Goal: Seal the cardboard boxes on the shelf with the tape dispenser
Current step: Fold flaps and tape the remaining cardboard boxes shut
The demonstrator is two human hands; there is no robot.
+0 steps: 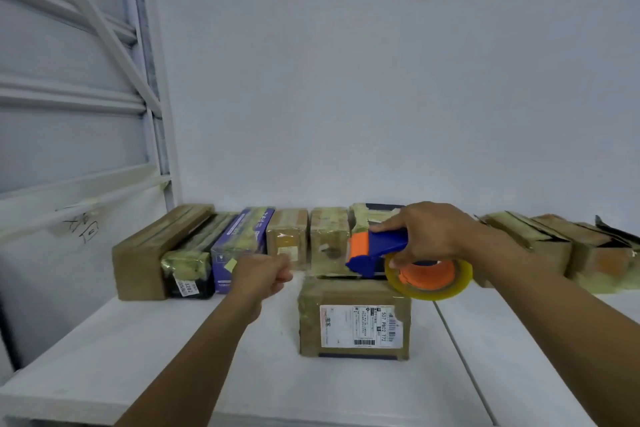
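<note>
Our right hand (426, 236) grasped the blue and orange tape dispenser (375, 248), with the fingers wrapped over the top of its handle and the thumb down against the roll of clear yellowish tape (429, 279) on its orange hub. The dispenser's orange-fronted head pointed away from those fingers toward our left, just above the far top edge of the labelled cardboard box (353, 319); we could not tell whether it touched the box. That box sat directly below the right fingers, alone at the front of the white shelf (138, 357), with its white shipping label (358, 324) facing us and tape showing along its edges

Our left hand (263, 274) was curled into a loose fist, just left of the box's upper corner and level with the dispenser head. It was blurred, and a faint haze lay between its knuckles and the box, so we could not tell whether the fingers pinched a tape end or nothing

Beyond both sets of fingers a row of parcels stood against the white wall (381, 80). A large brown box (145, 260) stood farthest left of the left fingers, then a dark tape-wrapped parcel (190, 270) and a purple carton (239, 246). Two small brown boxes (287, 236) stood just past the left knuckles. To the right of the right wrist stood more brown boxes with lifted flaps (540, 246)
</note>
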